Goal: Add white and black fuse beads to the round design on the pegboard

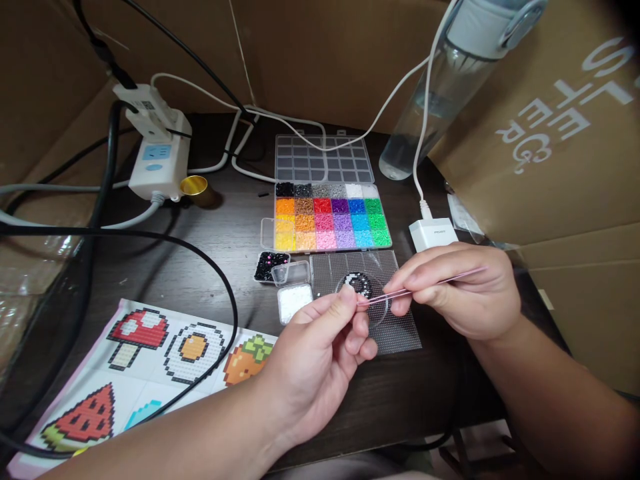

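My right hand (463,290) is closed around thin pink tweezers (425,285) that point left. My left hand (320,347) pinches the tip of the tweezers between thumb and forefinger. Both hands hover just above a clear square pegboard (400,330) on the dark table. On the pegboard sits a small round pattern of black and white beads (359,283), partly hidden by my fingers.
A bead organiser (330,223) with many coloured compartments lies behind the pegboard, lid open. Small trays of black beads (270,265) and white beads (294,300) stand to the left. A pattern sheet (145,367), power strip (159,153), cables, water bottle (440,87), white charger (433,233) and cardboard walls surround the area.
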A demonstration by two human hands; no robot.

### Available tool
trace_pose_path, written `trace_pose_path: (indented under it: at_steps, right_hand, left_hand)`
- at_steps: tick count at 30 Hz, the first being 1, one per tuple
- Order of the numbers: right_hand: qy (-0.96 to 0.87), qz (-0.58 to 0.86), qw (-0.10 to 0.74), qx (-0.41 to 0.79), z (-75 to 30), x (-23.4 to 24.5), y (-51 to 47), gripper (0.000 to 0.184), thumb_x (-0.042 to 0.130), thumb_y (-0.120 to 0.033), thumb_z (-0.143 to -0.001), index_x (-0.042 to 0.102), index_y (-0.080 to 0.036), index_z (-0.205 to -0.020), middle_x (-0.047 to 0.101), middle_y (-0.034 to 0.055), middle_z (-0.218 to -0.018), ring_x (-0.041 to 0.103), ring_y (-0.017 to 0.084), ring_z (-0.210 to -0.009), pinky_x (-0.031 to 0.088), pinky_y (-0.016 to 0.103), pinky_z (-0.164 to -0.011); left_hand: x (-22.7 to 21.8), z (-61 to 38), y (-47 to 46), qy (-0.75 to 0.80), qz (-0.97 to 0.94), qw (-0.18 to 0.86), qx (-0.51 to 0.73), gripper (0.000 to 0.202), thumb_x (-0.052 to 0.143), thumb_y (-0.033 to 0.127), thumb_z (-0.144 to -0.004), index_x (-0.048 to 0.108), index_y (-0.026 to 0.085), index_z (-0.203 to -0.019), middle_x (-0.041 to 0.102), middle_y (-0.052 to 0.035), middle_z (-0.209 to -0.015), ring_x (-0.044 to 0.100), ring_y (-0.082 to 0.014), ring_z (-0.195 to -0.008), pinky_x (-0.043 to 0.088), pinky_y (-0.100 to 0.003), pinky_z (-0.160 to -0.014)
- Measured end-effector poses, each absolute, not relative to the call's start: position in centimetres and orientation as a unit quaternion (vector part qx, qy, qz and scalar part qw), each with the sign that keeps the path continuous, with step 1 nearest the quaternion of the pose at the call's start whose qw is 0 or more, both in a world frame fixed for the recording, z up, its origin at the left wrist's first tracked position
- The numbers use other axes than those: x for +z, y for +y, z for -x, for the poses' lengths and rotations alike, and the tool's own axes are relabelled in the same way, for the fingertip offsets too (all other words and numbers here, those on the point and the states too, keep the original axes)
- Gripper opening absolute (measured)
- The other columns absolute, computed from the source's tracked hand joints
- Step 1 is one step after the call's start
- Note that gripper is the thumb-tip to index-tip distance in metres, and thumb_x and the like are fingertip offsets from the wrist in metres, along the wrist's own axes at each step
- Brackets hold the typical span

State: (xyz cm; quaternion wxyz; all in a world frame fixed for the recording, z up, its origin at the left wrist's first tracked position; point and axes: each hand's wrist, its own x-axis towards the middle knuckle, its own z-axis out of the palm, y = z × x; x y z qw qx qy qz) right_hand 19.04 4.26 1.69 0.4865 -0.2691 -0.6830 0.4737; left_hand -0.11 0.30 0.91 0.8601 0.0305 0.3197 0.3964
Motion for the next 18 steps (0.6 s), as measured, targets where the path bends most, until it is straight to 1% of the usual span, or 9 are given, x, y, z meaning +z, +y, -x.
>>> trace_pose_path:
  at_steps: [4,9,15,18]
  right_hand:
    - [-0.684,0.27,0.488,0.47,-18.98,1.76,4.25,0.02,0.072,-0.008,-0.082,0.077,-0.021,-0.096,0.078,0.0064,-0.092,0.075,0.015,-0.064,0.064,0.025,-0.057]
    - [-0.686,0.273,0.483,0.471,-19.03,1.74,4.28,0.018,0.071,-0.011,-0.084,0.077,-0.022,-0.096,0.078,0.0061,-0.092,0.074,0.015,-0.064,0.064,0.025,-0.057]
    - [-0.685,0.267,0.485,0.474,-19.05,1.69,4.35,0.02,0.071,-0.009,-0.083,0.077,-0.022,-0.097,0.078,0.0057,-0.092,0.074,0.015,-0.064,0.063,0.024,-0.057]
    - [-0.686,0.268,0.482,0.475,-19.05,1.69,4.38,0.019,0.071,-0.011,-0.084,0.077,-0.023,-0.098,0.078,0.0054,-0.092,0.074,0.015,-0.064,0.063,0.024,-0.056]
  left_hand:
    - [1.0,0.11,0.28,0.321,-0.03,0.86,0.395,0.021,0.065,0.027,-0.091,0.068,0.01,-0.078,0.053,0.0013,-0.061,0.042,-0.003,-0.05,0.044,-0.016,-0.052]
    - [0.99,0.17,0.23,0.323,-0.029,0.861,0.392,0.022,0.065,0.028,-0.091,0.068,0.011,-0.078,0.052,0.0016,-0.061,0.042,-0.003,-0.05,0.044,-0.016,-0.053]
    - [0.91,0.09,0.3,0.325,-0.03,0.86,0.394,0.021,0.065,0.028,-0.091,0.068,0.011,-0.079,0.052,0.0016,-0.061,0.042,-0.003,-0.051,0.044,-0.016,-0.052]
    - [0.88,0.04,0.3,0.325,-0.033,0.86,0.392,0.021,0.066,0.028,-0.09,0.068,0.011,-0.079,0.052,0.0016,-0.061,0.042,-0.003,-0.051,0.044,-0.016,-0.053]
